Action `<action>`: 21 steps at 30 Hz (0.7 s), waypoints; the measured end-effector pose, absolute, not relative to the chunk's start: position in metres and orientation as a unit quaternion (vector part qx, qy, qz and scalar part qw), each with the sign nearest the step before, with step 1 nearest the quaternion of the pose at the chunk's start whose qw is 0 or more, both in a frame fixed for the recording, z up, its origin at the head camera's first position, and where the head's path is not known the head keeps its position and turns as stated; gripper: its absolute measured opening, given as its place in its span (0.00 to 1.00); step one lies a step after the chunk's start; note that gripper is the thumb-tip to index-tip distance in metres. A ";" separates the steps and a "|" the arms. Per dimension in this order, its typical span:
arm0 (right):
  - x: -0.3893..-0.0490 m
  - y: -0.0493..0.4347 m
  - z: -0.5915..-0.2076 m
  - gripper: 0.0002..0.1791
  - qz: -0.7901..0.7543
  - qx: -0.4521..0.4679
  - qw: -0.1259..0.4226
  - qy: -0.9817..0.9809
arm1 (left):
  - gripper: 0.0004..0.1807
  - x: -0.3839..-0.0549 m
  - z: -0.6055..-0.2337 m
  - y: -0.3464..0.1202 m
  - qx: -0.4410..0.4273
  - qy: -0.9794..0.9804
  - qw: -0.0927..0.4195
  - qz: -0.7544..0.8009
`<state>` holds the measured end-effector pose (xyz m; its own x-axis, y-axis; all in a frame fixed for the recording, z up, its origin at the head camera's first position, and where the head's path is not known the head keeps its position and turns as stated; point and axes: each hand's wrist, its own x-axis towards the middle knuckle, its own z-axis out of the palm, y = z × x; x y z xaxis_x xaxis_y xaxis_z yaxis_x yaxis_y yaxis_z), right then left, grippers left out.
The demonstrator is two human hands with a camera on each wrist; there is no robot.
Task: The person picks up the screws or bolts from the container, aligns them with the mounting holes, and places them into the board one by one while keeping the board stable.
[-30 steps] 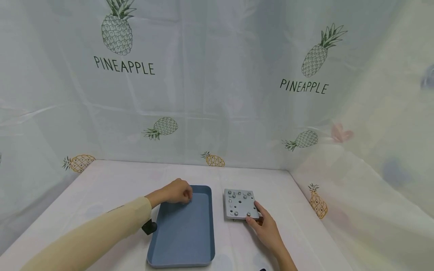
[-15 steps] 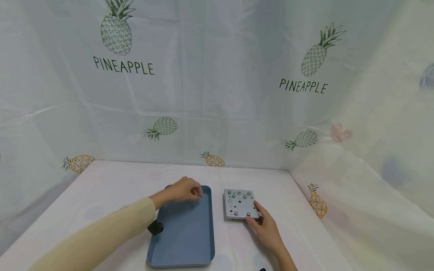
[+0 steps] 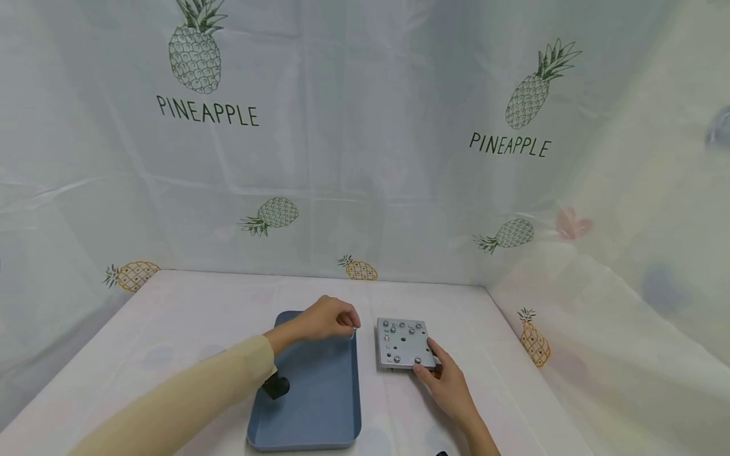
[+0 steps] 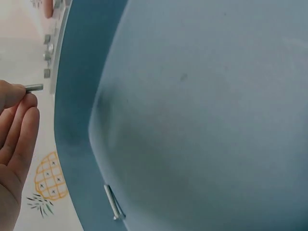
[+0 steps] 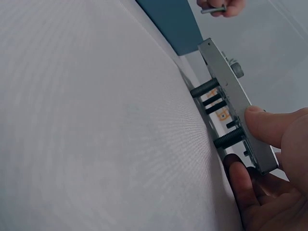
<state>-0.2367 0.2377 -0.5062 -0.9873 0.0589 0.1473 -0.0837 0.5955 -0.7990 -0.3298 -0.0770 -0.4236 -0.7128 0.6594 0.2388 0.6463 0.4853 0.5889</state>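
My left hand [image 3: 331, 316] pinches a small metal screw [image 4: 33, 87] between thumb and fingertips, above the right rim of the blue tray [image 3: 308, 415]. In the right wrist view the screw [image 5: 213, 9] shows a wider head at one end. My right hand [image 3: 452, 389] grips the near right corner of a square metal plate [image 3: 403, 347], thumb on top and fingers beneath. Several screw heads and open holes dot the plate's top. Threaded shanks [image 5: 228, 138] stick out below it. Another thin screw [image 4: 111, 202] lies inside the tray against its wall.
The tray stands to the left of the plate on a white cloth-covered table [image 3: 194, 316]. A pineapple-printed curtain [image 3: 365, 158] hangs behind the table. A black wrist camera [image 3: 276, 385] on the left arm hangs over the tray.
My left hand has moved right, from over the tray's far part to its right rim, with the pinched screw. The right hand and plate have stayed in place.
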 end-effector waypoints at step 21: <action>-0.238 0.238 -0.508 0.45 0.446 -0.001 0.075 -0.892 | 0.06 -0.316 -0.431 -0.035 0.396 0.829 0.031 0.394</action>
